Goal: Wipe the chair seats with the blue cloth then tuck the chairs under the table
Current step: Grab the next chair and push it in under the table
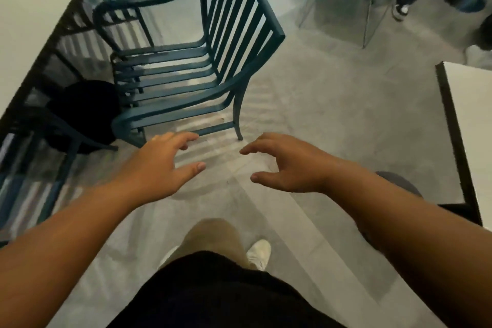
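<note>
A teal slatted metal armchair [175, 80] stands ahead of me with its seat partly under the white table [32, 16] at the left. Its back faces right and its near armrest points toward me. My left hand [159, 165] is stretched out with fingers apart, just short of the chair's near arm and front leg. My right hand [287, 165] hovers beside it, fingers curled and apart, holding nothing. A second teal chair [45, 146] sits tucked under the same table at the lower left. No blue cloth is in view.
The table's black round base [85, 112] stands under it beside the chair. Another white table with a dark edge [460, 141] is at the right. Farther back are clear chairs [346, 2] and a seated person's legs and shoe [402, 5]. Grey floor lies between.
</note>
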Available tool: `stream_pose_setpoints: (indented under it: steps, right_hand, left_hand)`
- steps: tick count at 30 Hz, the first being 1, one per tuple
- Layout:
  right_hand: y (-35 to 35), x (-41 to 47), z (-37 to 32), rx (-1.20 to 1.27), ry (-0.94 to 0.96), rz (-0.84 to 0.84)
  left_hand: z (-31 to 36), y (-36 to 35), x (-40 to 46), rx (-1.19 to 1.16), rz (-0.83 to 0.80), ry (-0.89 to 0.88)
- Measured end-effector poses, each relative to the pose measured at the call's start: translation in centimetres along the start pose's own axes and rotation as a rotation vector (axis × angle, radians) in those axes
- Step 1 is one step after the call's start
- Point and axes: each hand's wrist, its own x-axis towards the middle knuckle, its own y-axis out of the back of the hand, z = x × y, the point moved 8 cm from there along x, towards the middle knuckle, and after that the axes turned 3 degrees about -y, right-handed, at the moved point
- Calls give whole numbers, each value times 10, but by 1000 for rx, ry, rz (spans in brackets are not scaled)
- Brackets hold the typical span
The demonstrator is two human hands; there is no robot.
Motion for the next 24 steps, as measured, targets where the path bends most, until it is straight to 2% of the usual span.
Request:
stream_pose_setpoints:
  steps: [6, 13, 17, 24]
  right_hand:
    - [74, 57, 50, -114, 152, -72]
    - [184, 165, 81, -218, 356, -78]
    - [233, 234, 92, -285, 446, -159]
    - [285, 326, 105, -413, 596, -318]
  left_hand:
    - [20, -1, 62, -52, 76, 159]
    - [21, 10, 179, -93, 162, 282]
    - [17, 28, 251, -147, 224, 342]
    - [22, 53, 311, -206, 337, 522]
